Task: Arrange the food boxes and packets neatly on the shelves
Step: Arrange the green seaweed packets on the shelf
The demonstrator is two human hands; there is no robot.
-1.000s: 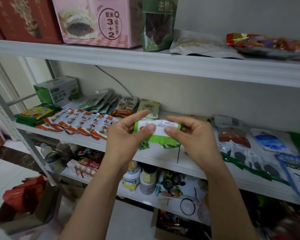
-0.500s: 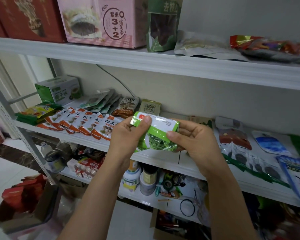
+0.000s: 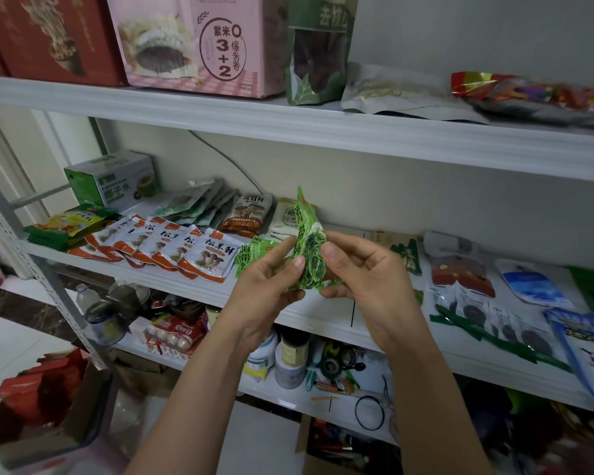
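Above middle shelf [image 3: 323,315], green packet [image 3: 310,240], apparently upended

A cardboard box [image 3: 76,430] sits on the floor [image 3: 14,344], near white jars [image 3: 288,370].

Lower green pkt [image 3: 251,250] half behind left hand [image 3: 268,286]; pink box [image 3: 199,42] cropped.

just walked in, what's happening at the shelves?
A person is sorting packets at a white shelving unit. Both the left hand and the right hand pinch a small green plastic packet, held upright on its narrow end in front of the middle shelf. A second green packet shows behind the left hand; how it is held is unclear. Neither packet is on the shelf yet. A fanned row of orange-and-white mushroom packets lies on that shelf, to the left.
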